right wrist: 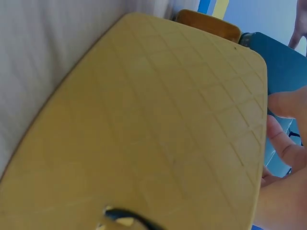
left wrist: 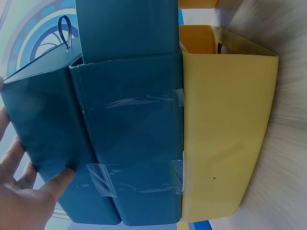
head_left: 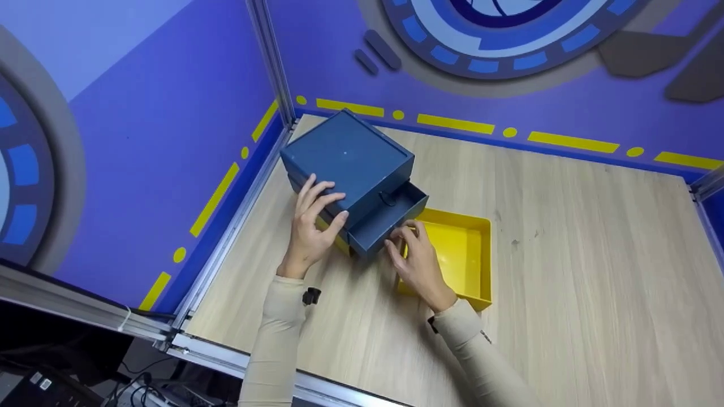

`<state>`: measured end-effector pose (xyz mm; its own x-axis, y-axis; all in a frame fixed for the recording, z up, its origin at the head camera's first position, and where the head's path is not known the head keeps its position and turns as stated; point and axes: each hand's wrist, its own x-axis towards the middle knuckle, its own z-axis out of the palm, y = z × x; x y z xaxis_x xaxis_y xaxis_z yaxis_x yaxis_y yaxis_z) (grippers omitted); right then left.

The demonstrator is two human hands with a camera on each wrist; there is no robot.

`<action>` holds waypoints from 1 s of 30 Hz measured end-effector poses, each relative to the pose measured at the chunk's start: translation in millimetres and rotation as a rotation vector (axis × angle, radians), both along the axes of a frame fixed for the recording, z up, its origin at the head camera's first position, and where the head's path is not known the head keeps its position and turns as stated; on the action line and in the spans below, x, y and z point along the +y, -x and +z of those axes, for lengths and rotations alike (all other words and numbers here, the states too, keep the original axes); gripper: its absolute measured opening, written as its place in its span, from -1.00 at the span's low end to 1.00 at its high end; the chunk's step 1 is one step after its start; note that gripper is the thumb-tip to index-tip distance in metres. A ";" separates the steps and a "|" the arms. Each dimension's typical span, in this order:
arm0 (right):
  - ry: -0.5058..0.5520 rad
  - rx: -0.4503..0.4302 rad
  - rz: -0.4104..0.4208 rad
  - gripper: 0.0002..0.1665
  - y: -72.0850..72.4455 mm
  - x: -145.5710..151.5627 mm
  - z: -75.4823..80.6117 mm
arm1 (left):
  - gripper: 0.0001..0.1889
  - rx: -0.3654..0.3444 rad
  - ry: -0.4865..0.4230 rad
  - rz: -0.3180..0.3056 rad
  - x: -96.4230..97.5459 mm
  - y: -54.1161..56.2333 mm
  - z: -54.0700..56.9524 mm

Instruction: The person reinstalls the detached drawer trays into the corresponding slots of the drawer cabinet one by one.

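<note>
A stacked drawer cabinet [head_left: 348, 150] has two blue tiers above a yellow one [left wrist: 230, 124]. My left hand [head_left: 314, 226] lies on the top tier's near corner, fingers spread across the top and thumb along the side. From the middle tier a blue drawer [head_left: 390, 217] is pulled partway out; nothing shows inside it. My right hand [head_left: 418, 263] has curled fingers and thumb pinching at this drawer's front edge, where the fingers hide its pull. The yellow drawer [head_left: 486, 263] sticks out below, under the right hand, and its patterned front fills much of the right wrist view.
A black loop pull [head_left: 387, 198] hangs on the top drawer's front. Clear tape [left wrist: 100, 179] joins the blue tiers at the side. The cabinet stands on a wood-grain table [head_left: 577, 271], near the corner of purple printed walls [head_left: 186, 113] with metal rails.
</note>
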<state>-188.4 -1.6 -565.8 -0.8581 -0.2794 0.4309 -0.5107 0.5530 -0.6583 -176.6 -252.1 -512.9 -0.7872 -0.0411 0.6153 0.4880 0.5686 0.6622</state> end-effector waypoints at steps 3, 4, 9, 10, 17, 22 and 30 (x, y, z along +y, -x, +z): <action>0.012 0.002 0.002 -0.82 2.8 -3.2 -0.2 | -0.70 0.004 0.004 0.001 -0.1 0.0 -0.5; 0.015 0.003 0.003 -0.82 3.7 -4.5 -0.1 | -0.70 0.007 0.005 0.002 -0.3 0.2 -0.7; 0.015 0.012 -0.005 -0.80 7.2 -11.4 0.1 | -0.70 0.017 0.007 -0.003 -0.6 0.5 -1.1; 0.015 0.012 -0.005 -0.81 7.9 -12.8 -0.1 | -0.70 0.016 0.007 -0.006 -0.5 0.5 -1.1; 0.020 -0.011 -0.015 -0.85 10.2 -20.1 -2.1 | -0.69 0.011 0.000 -0.005 -0.5 -0.9 -2.6; 0.020 -0.009 -0.024 -0.82 10.4 -25.5 -2.6 | -0.68 0.011 0.004 -0.001 -1.2 -2.3 -3.9; 0.007 0.026 -0.016 -0.73 13.1 -37.8 -4.9 | -0.69 -0.001 0.007 -0.002 -0.8 0.5 -1.7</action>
